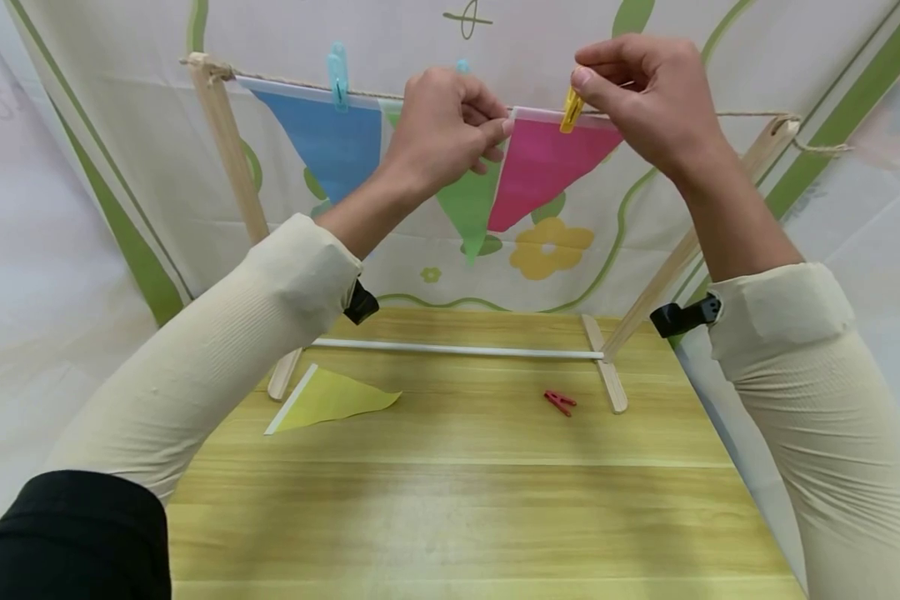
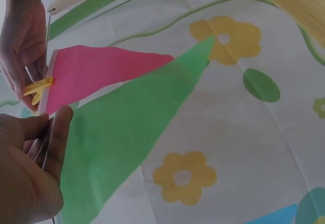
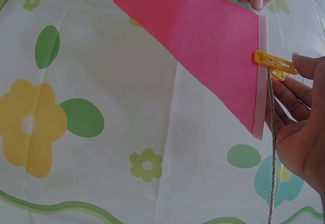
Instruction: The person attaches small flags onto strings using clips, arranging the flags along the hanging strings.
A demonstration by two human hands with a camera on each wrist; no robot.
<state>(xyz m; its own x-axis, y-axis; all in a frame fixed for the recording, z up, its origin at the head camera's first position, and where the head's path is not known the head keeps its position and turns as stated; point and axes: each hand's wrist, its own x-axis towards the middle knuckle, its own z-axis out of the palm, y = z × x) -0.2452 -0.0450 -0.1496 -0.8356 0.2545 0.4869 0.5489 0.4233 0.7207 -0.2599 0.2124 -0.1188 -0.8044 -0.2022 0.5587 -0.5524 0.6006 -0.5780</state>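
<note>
A twine line [image 1: 742,114] runs between two wooden posts, with a blue flag [image 1: 326,146], a green flag [image 1: 468,204] and a pink flag [image 1: 543,167] hanging on it. My left hand [image 1: 450,125] pinches the pink flag's top left corner [image 2: 51,113] against the line. My right hand [image 1: 637,92] pinches a yellow clothespin [image 1: 571,108] that sits on the pink flag's top edge [image 3: 261,71] and the twine [image 3: 271,148]. A light blue clothespin [image 1: 337,77] holds the blue flag.
On the wooden table [image 1: 465,517] lie a yellow flag [image 1: 330,398] and a red clothespin [image 1: 561,402]. The rack's white crossbar [image 1: 457,350] and wooden feet [image 1: 607,375] stand at the back. A flowered cloth [image 1: 555,246] hangs behind.
</note>
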